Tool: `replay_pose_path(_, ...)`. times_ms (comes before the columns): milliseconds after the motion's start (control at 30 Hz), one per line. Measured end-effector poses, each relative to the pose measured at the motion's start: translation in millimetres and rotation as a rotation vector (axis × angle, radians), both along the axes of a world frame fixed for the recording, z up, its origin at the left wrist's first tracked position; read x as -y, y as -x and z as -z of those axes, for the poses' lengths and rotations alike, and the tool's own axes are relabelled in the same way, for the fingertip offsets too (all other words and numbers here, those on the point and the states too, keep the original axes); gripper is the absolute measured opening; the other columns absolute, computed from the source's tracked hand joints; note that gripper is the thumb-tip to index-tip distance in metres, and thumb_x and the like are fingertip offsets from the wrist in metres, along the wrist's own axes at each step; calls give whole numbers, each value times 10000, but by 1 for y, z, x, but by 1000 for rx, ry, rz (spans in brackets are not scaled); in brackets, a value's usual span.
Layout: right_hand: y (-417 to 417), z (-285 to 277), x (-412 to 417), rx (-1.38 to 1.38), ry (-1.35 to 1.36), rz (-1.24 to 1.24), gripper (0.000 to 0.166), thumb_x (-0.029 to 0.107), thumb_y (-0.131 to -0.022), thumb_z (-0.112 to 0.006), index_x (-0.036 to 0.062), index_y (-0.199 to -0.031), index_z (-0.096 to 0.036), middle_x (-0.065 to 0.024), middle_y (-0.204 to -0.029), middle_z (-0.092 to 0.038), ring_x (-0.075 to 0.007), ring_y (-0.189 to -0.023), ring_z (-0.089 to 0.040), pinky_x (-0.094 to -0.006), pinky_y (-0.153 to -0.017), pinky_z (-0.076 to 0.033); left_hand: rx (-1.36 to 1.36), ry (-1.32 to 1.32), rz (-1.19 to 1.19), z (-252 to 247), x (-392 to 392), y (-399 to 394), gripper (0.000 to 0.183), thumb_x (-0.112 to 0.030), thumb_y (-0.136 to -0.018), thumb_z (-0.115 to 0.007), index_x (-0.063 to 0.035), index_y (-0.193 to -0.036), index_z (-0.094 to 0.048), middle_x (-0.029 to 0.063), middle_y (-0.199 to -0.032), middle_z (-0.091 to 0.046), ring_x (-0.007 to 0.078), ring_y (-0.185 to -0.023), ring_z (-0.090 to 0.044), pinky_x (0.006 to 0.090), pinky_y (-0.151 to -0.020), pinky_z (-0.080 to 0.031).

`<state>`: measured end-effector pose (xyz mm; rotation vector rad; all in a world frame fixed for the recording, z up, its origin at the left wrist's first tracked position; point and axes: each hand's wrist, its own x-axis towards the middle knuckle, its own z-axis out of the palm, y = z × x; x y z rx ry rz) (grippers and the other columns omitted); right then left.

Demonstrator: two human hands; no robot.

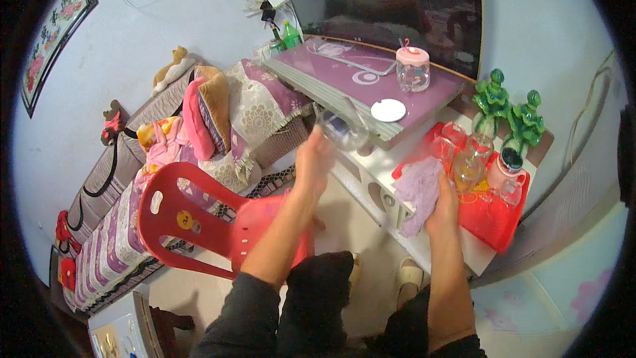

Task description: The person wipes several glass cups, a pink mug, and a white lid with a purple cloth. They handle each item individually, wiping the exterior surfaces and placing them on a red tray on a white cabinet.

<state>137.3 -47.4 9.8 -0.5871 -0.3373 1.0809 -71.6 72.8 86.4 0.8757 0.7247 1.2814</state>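
My left hand grips a clear glass vessel, blurred and tilted, in front of the purple-topped cabinet. In my right hand is a crumpled lilac cloth, held over the near edge of a red tray. On that tray stand several clear glasses and a pink mug with a dark top. A round white lid lies flat at the corner of the cabinet top. Behind it sits a clear jar with a pink lid.
A red plastic chair stands to my left, before a covered sofa with cushions. Two green ornamental vases rise behind the tray. A large television backs the cabinet; green bottles stand at its far left.
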Motion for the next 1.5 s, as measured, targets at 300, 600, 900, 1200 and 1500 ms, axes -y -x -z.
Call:
replay_pose_path(300, 22, -1, 4, 413, -106, 323, 418, 250, -909, -481, 17, -1252, -430, -112, -1211, -504, -243, -1100, -492, -337, -959, -365, 164, 231, 265, 65, 76, -11, 418, -401, -907, -459, -198, -583, -290, -62, -539, -275, 65, -448, -195, 221, -407, -141)
replay_pose_path(600, 71, -28, 9, 1749, -54, 701, 454, 160, -833, -513, -4, -1247, -427, -189, -1240, -451, -320, -1136, -446, -393, -962, -345, 200, 379, 266, 72, 97, -32, 389, -368, -882, -507, -191, -593, -316, -65, -541, -315, 55, -443, -216, 209, -401, -164)
replay_pose_path(900, 34, -17, 4, 612, 68, 27, 365, 268, -929, -395, -20, -1105, -535, -119, -1050, -593, -243, -964, -567, -336, -852, -436, 240, 194, 554, 76, 91, -14, 442, -328, -920, -432, -183, -530, -284, -48, -508, -268, 65, -426, -190, 211, -385, -183)
replay_pose_path(1200, 16, 4, 1, -190, -264, -467, 395, 349, -908, -384, 27, -1071, -548, -128, -1017, -606, -274, -912, -587, -407, -822, -467, 219, 64, 538, 77, 111, -37, 419, -379, -923, -432, -129, -601, -337, -5, -585, -352, 107, -522, -318, 237, -494, -279)
replay_pose_path(1500, 6, 21, 0, -206, -153, -376, 507, 427, -877, -330, 22, -1096, -544, -149, -1049, -600, -305, -955, -583, -432, -840, -471, -195, -408, 381, 86, 113, -47, 338, -302, -939, -435, -52, -714, -467, 20, -678, -459, 123, -635, -421, 252, -616, -353)
